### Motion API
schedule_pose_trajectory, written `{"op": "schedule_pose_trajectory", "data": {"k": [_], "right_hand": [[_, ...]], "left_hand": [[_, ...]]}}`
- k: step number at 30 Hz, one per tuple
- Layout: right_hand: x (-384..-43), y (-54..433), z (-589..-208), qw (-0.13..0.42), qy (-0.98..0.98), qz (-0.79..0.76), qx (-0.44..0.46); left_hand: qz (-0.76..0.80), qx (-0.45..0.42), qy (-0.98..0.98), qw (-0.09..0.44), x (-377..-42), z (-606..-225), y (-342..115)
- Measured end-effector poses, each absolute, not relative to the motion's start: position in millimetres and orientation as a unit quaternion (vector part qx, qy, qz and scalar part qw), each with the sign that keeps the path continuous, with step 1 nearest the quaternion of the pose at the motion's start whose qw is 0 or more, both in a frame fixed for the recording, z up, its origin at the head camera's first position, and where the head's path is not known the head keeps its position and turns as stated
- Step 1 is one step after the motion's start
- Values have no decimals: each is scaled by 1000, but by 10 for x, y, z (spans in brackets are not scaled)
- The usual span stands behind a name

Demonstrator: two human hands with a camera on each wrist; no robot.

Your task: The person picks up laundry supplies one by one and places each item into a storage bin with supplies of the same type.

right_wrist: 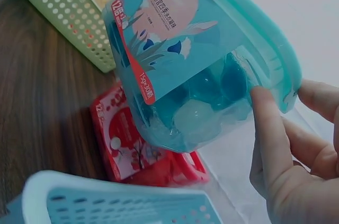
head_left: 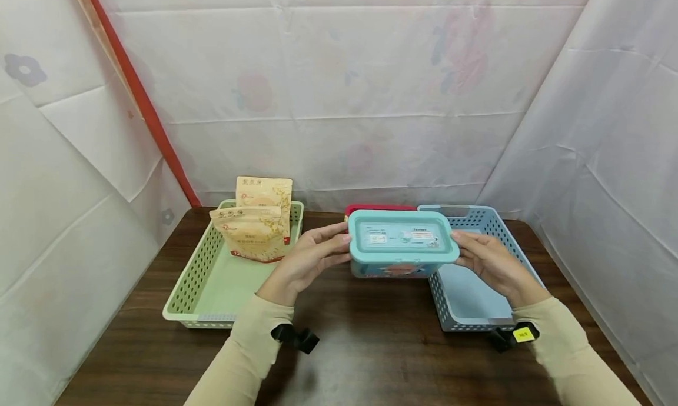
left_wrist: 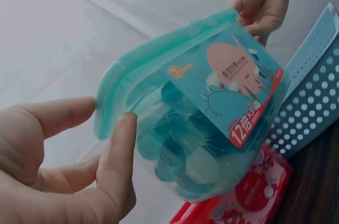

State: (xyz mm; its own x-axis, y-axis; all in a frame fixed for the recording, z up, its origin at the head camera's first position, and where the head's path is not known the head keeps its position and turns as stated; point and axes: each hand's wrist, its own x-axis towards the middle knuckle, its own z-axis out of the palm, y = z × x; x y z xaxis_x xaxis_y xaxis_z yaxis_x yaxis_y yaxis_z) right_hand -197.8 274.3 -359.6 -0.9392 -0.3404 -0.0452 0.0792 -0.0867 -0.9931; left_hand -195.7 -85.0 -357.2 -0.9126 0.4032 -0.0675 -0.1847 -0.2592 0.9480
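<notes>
Two bare hands share one load in my head view: the left hand point(head_left: 307, 259) and the right hand point(head_left: 492, 265) pinch opposite ends of a teal-lidded tub of gel pods point(head_left: 402, 238), fingertips set at the lid's rim. I see the tub just right of the frame's centre, raised above a dark wooden table point(head_left: 360, 359). Through its clear wall, my left wrist view shows blue-green and whitish pods beside a printed label point(left_wrist: 228, 70). Below it, left of centre in my right wrist view, lies a red tub point(right_wrist: 127, 139). At left centre of the head view, a pale green basket point(head_left: 228, 285) holds two yellow pouches point(head_left: 251, 232), one behind the other; at right centre sits a light blue basket point(head_left: 468, 291), partly behind the right hand. White cloth point(head_left: 318, 65) fills the upper frame.
</notes>
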Motion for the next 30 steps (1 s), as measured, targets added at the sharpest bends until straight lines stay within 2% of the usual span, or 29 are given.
{"op": "schedule_pose_trajectory", "data": {"k": [30], "right_hand": [[-1874,3328,-3507,117,620,-775,-43]], "left_hand": [[815,106,534,198,-2039,-3496,-168]]}}
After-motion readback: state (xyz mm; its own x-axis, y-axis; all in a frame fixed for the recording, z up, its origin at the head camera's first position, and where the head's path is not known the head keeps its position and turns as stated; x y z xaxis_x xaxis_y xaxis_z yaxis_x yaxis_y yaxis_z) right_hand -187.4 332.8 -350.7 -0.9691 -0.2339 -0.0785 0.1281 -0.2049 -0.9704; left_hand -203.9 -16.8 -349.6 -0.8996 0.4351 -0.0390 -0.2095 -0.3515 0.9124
